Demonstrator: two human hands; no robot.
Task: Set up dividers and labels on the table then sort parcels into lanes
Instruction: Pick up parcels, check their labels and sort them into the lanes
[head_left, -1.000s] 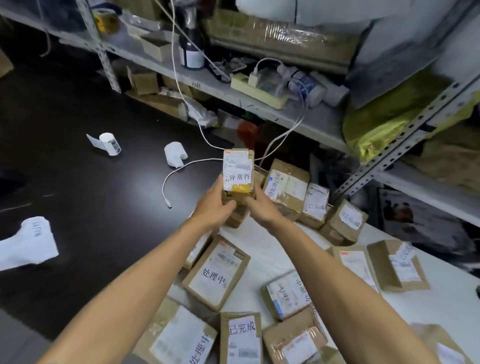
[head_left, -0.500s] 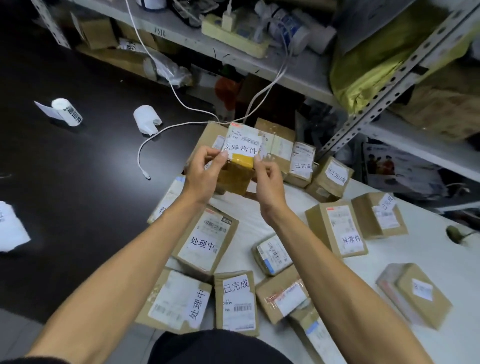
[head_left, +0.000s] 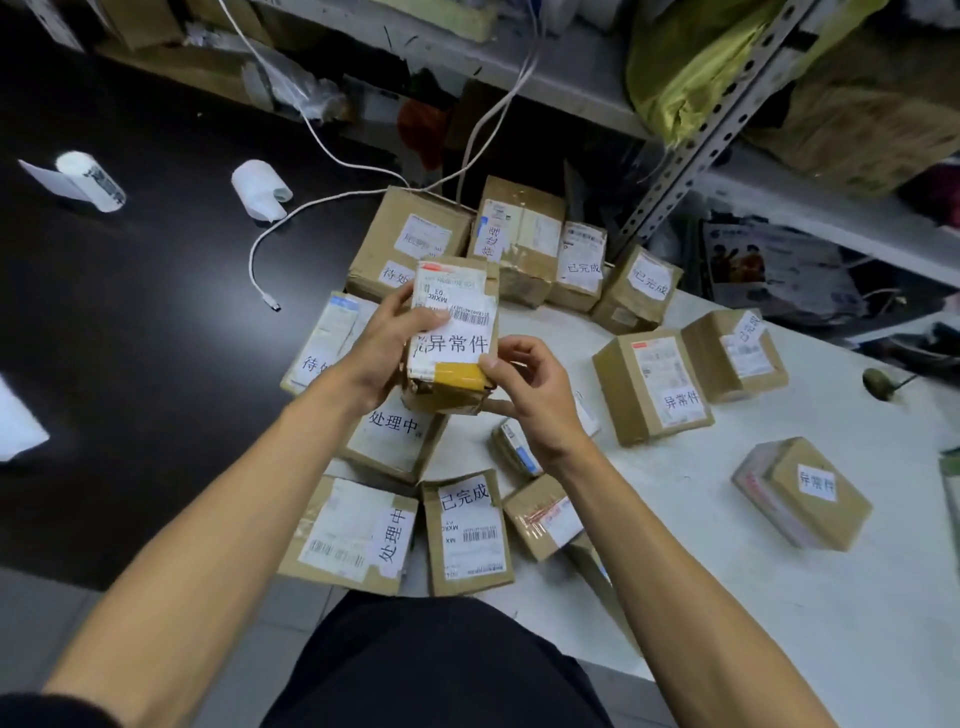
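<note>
I hold a small cardboard parcel (head_left: 453, 332) with yellow tape and a white label reading 异常件 above the white table (head_left: 727, 597). My left hand (head_left: 387, 343) grips its left side, thumb on the label. My right hand (head_left: 530, 384) pinches its lower right corner. Several labelled parcels lie around: two 异常件 boxes (head_left: 652, 387) (head_left: 802, 493) to the right, 已完成 boxes (head_left: 636, 291) at the back, a 处理中 box (head_left: 392, 441) right under my hands and another 处理中 box (head_left: 350, 535) at the near edge.
A metal shelf rack (head_left: 691, 140) with bags and boxes stands behind the table. Two label rolls (head_left: 91, 182) (head_left: 260, 189) and a white cable (head_left: 291, 218) lie on the dark floor at the left. A small green object (head_left: 878, 383) rests at the table's right.
The parcel has come down and closer to me, held by both hands. My right hand shifted to its lower right corner. The camera tilted down.
</note>
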